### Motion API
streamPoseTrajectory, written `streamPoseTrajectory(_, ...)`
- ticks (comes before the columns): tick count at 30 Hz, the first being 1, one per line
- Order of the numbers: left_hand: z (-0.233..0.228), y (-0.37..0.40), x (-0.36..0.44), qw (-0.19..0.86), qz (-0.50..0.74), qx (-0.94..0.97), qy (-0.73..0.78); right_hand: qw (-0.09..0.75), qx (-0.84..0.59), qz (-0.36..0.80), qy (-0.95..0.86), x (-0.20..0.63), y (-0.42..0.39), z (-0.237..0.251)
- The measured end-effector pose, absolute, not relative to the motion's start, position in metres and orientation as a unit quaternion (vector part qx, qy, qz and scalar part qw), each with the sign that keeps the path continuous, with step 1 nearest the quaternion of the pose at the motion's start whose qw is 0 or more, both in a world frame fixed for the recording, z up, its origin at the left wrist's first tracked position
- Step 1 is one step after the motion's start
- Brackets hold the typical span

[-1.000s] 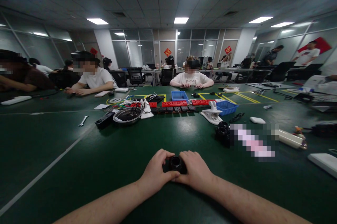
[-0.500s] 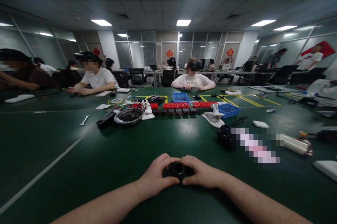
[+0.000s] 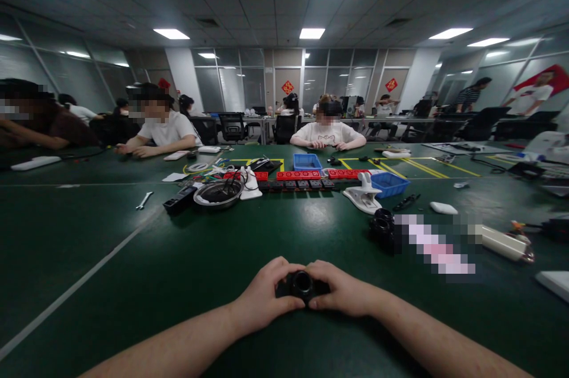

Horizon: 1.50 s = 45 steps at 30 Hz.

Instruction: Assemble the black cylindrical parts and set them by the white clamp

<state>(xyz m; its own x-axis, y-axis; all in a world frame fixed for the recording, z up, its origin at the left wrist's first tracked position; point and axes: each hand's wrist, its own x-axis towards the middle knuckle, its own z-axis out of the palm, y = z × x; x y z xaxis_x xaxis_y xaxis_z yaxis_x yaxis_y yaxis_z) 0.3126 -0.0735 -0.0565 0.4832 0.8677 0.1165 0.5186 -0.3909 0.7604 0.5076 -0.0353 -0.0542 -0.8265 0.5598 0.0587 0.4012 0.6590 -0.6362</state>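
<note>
Low in the middle of the head view is a small black part with a round, ringed opening (image 3: 303,283) facing up toward me; its exact kind does not show. My left hand (image 3: 265,290) grips it from the left, thumb at the near side and fingers at the far side. From the right, my right hand (image 3: 341,289) holds it the same way, with both thumb tips almost meeting in front. The palms and curled fingers hide its sides. Ahead and to the right lies another dark, ringed black object (image 3: 383,227) on the green table (image 3: 213,259).
Farther off are a metal bowl (image 3: 217,195) with black parts, red power strips (image 3: 297,175), a white clamp-like stand (image 3: 363,193) and blue bins (image 3: 390,184). A wrench (image 3: 144,200) lies left; a cream cylinder (image 3: 504,243) lies right. Across the table sits a person (image 3: 328,132).
The view has shifted very slightly, so the table items sit a little farther right. Both hands keep the same hold on the black ringed part.
</note>
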Motion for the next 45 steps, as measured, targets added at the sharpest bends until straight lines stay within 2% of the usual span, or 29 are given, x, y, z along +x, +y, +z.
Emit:
streamPoseTrajectory(7, -0.053, -0.075, 0.313, 0.339, 0.258, 0.789, 0.443, 0.130, -0.268, 0.333, -0.894, 0.507, -0.034, -0.056)
streamPoseTrajectory(13, -0.053, -0.077, 0.316, 0.327, 0.271, 0.782, 0.456, 0.118, -0.334, 0.347, -0.868, 0.506, -0.035, -0.056)
streamPoseTrajectory(17, -0.056, -0.078, 0.320, 0.314, 0.279, 0.766, 0.486, 0.122, -0.373, 0.294, -0.872, 0.501, -0.038, -0.061)
streamPoseTrajectory(23, -0.063, -0.079, 0.323, 0.275, 0.323, 0.738, 0.524, 0.139, -0.481, 0.143, -0.854, 0.485, -0.054, -0.068)
streamPoseTrajectory(28, -0.062, -0.081, 0.324, 0.249, 0.328, 0.738, 0.535, 0.115, -0.497, 0.104, -0.854, 0.481, -0.061, -0.065)
streamPoseTrajectory(34, -0.060, -0.078, 0.319, 0.267, 0.319, 0.769, 0.485, 0.186, -0.390, 0.186, -0.882, 0.493, -0.053, -0.063)
streamPoseTrajectory(38, -0.057, -0.078, 0.316, 0.281, 0.310, 0.795, 0.439, 0.161, -0.310, 0.255, -0.902, 0.502, -0.045, -0.059)
streamPoseTrajectory(45, -0.055, -0.078, 0.315, 0.308, 0.300, 0.792, 0.432, 0.157, -0.288, 0.306, -0.894, 0.505, -0.038, -0.058)
